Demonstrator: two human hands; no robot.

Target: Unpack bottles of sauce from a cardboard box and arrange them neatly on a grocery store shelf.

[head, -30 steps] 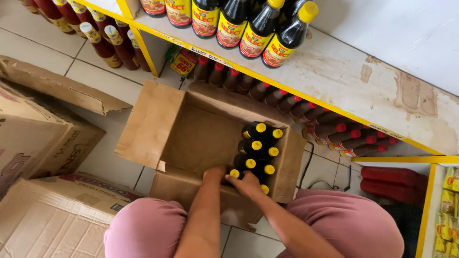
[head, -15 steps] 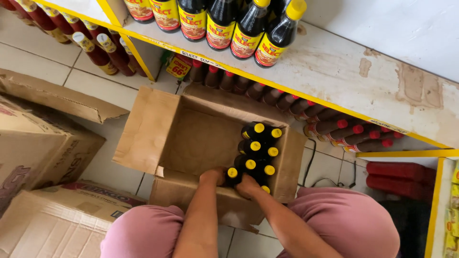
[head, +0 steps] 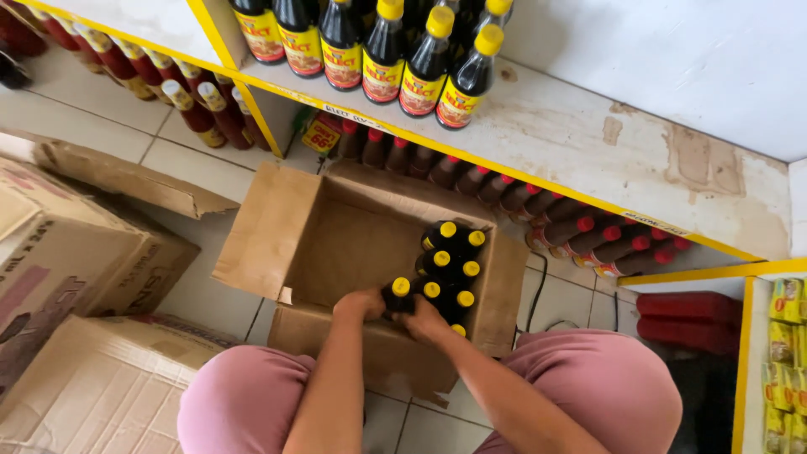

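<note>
An open cardboard box [head: 328, 244] sits on the tiled floor between my knees. Several dark bottles with yellow caps [head: 458, 256] stand in its right half; the left half is bare cardboard. My left hand [head: 360, 304] and my right hand [head: 423, 319] both grip one yellow-capped dark bottle [head: 398, 294] at the box's near edge, its cap showing between my hands.
A white shelf with yellow edging [head: 572, 134] above the box carries several dark yellow-capped bottles [head: 395, 50]. Red-capped bottles [head: 580, 227] stand beneath it and at far left [head: 193, 105]. Closed and opened cardboard boxes [head: 76, 269] lie to my left. Red packs [head: 689, 319] are right.
The view has tilted slightly, shelf and box shifting in frame. My hands stay at the box's near edge on the same bottle, which sits a little higher between them.
</note>
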